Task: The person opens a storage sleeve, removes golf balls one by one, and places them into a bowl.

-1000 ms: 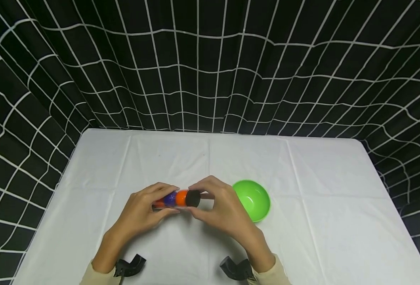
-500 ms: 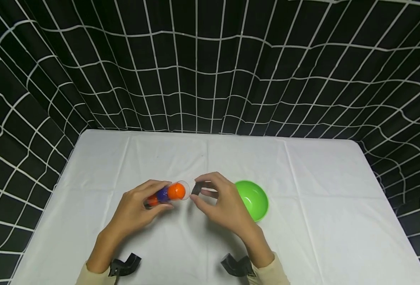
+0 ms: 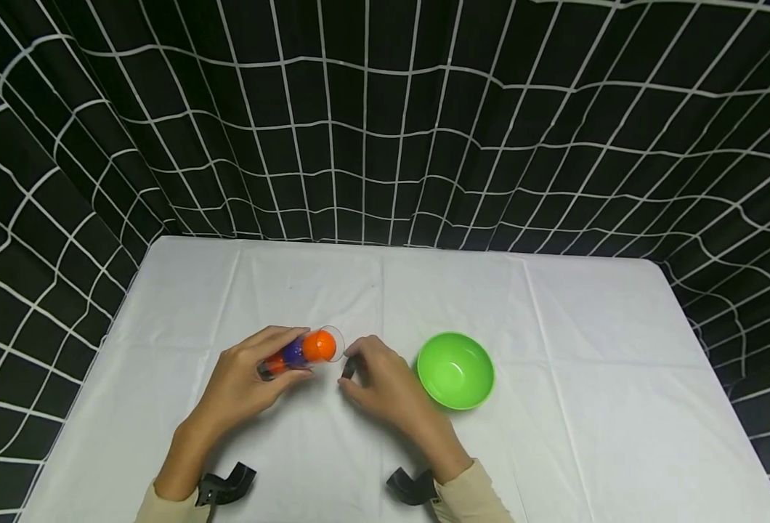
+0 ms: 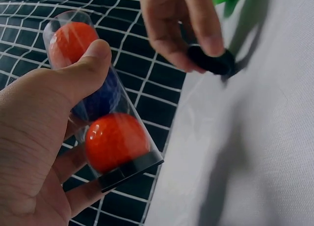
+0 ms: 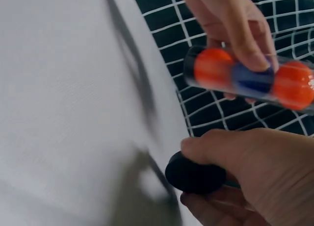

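Backdrop: black, w/ white grid net [image 3: 385, 134], round far side and both flanks.
Table [image 3: 588, 327]: white cloth, fold lines; under both hands.
L hand [image 3: 244, 374]: curled round tube approx. mid-length, thumb one side, fingers opp.; firm hold.
R hand [image 3: 388, 385]: nearly closed, thumb + fingers pinching cap; low over cloth, between tube and bowl.
Bowl [image 3: 455, 370]: green, upright on table, just right of R hand, apart from it; neither hand on it.
Clear tube [image 4: 126, 108]: in L hand, left of centre; tilted, open mouth raised twd R hand side; black end piece [image 4: 131, 172] on other end.
Balls: 3 in a row inside tube – orange ball nr mouth [image 3: 319, 346], blue ball mid [image 4: 100, 101], orange ball at closed end [image 4: 117, 142].
Cap [image 5: 194, 174]: black, round, in R hand, off tube; can't tell if touching cloth.
Change: 1 s ago cap on mouth, both hands at tube; now cap off, R hand lower + apart. Meaning (my read): tube unsealed, balls loose to come out, none out yet.
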### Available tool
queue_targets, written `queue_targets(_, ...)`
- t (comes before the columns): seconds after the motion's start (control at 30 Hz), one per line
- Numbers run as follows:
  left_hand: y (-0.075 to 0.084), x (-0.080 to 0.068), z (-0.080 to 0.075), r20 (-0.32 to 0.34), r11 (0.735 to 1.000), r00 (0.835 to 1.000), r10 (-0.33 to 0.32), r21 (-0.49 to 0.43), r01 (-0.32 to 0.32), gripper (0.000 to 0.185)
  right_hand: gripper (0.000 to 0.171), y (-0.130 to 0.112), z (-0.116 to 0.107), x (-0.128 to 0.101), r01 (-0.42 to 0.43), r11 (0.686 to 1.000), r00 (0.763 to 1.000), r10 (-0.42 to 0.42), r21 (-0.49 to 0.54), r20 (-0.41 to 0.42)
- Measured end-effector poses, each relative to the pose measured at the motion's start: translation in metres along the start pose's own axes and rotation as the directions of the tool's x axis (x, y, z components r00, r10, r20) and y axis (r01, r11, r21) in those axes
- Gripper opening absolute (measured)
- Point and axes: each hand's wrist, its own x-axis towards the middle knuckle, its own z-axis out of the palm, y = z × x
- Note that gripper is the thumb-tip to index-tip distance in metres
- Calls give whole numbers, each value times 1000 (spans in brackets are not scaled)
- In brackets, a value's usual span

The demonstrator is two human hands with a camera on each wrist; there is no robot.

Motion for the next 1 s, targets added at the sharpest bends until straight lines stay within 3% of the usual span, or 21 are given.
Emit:
queue_targets(0.27,1,1,0,-24,1000,1000,19,3,-19,60,34,4,-1,-2,-20,993,1000,22,-115,21)
queue_targets(0.57,9,13,-9,-22,1000,1000,7,-7,-7,63,32,7,-1,-4,-19,992,998,26,-123,57)
queue_targets(0.87,22,31,-14,13,996,998,-62,-60,62,60,33,7,-1,-8,-39,990,995,51,-134,89)
queue_targets(1.0,25,33,-13,27,996,999,-47,-73,49,58,39,3,-6,-8,-38,989,993,53,-140,104)
